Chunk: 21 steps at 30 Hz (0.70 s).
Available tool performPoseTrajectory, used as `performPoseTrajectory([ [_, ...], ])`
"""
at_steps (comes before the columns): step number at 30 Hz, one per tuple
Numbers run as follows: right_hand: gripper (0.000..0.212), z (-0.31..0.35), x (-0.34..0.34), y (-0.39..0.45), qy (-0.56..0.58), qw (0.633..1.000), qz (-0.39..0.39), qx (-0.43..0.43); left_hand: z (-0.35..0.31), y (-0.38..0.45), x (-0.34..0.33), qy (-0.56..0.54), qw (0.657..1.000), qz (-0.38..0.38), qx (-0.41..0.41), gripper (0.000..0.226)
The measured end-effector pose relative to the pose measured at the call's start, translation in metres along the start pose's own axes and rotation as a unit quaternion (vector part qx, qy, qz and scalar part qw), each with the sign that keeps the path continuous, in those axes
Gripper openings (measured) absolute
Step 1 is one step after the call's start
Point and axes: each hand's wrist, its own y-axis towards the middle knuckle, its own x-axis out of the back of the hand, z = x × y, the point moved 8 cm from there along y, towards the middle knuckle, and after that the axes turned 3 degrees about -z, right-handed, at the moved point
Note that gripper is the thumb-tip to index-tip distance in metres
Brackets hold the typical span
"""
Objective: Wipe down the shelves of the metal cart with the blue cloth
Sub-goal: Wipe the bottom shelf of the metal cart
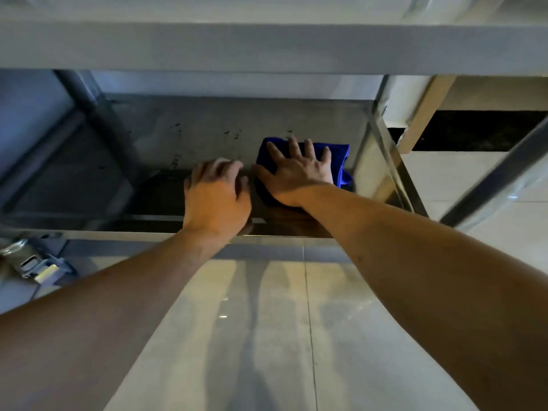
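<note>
Head view looks down under the upper shelf [267, 46] of the metal cart [382, 149] onto its lower shelf [207, 134]. At about one o'clock of centre, the right hand [296, 170] lies flat, fingers spread, pressing the blue cloth [341, 161] against that shelf near its right post. Just beside it, at eleven o'clock, the left hand [216, 197] rests on the shelf's front edge with fingers loosely curled, gripping nothing that I can see. Dark specks still dot the steel toward ten o'clock, so I judge the left stretch of this shelf is not yet wiped; the other shelves' condition cannot be told.
</note>
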Motion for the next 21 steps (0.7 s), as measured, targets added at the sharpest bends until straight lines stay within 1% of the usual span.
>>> performPoseTrajectory([
  [3,0.082,-0.008,0.004,0.030,-0.001,1.000,-0.012,-0.021,-0.001,0.005,-0.015,0.037,0.999,0.026,-0.010,0.044],
  [7,0.081,-0.019,0.012,0.072,-0.005,0.999,-0.017,-0.045,-0.008,0.001,-0.005,0.041,0.999,-0.003,-0.031,0.044],
  [13,0.080,-0.034,0.014,0.120,0.006,0.999,-0.003,-0.046,-0.008,-0.002,0.001,0.015,0.999,-0.014,-0.032,0.038],
  [17,0.081,-0.038,0.014,0.128,0.004,0.999,-0.003,-0.050,-0.009,-0.001,0.001,-0.001,0.999,-0.023,-0.041,0.038],
  [21,0.080,-0.034,0.014,0.115,0.002,0.999,-0.006,-0.048,-0.011,-0.002,0.002,0.000,0.998,-0.028,-0.056,0.039],
])
